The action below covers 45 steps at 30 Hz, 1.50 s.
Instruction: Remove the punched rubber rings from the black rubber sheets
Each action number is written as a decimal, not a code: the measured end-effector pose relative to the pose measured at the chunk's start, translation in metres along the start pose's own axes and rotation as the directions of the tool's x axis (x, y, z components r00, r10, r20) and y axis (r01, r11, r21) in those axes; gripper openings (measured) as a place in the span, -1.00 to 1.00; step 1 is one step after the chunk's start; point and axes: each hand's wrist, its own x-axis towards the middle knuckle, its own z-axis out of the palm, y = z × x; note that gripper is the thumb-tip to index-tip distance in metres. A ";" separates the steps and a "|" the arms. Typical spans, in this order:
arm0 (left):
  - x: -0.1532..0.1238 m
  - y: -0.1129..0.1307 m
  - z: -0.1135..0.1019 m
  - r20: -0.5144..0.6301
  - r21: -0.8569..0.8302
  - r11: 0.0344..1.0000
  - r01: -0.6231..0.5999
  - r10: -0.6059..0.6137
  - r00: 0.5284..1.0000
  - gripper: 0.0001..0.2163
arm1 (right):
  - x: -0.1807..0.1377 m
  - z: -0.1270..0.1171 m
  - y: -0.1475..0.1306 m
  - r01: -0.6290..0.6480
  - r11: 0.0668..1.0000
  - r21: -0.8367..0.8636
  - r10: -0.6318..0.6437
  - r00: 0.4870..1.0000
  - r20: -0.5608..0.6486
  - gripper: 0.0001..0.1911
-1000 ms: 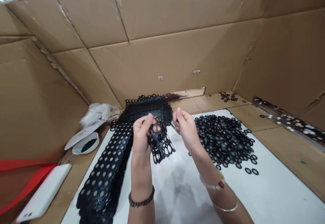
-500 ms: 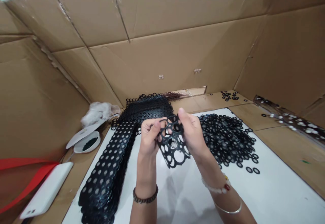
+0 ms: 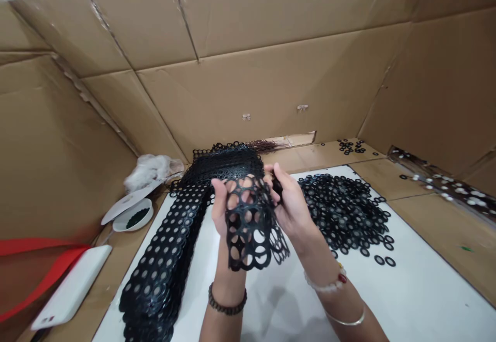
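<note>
A black rubber sheet punched full of round holes hangs between both hands above the white work surface. My left hand grips its upper left edge, mostly hidden behind the sheet. My right hand pinches its upper right edge. To the left lies a long stack of black punched strips. A pile of loose black rubber rings sits just right of my right hand.
Cardboard walls enclose the area. At left are a white bowl with dark bits, a white wad, a white phone-like slab and a red strap. More rings and a shiny strip lie at right.
The hands came together over the sheet, then spread it wider. It now hangs longer and flatter in front of the left hand, showing more holes.
</note>
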 end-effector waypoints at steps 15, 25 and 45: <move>0.005 -0.008 -0.002 0.202 0.116 0.986 -0.117 0.092 0.975 -0.45 | -0.019 0.005 -0.001 0.281 0.662 -0.695 -0.227 0.959 0.171 -0.43; 0.021 -0.004 -0.026 0.393 0.327 0.945 -0.024 -0.113 0.913 -0.47 | -0.013 -0.007 -0.020 0.450 0.403 -0.797 -0.601 0.787 0.140 -0.55; 0.009 0.012 -0.018 0.160 -0.011 0.947 0.322 -0.316 0.935 -0.59 | -0.020 0.000 -0.027 0.074 0.991 -0.112 -0.049 0.977 0.210 -0.50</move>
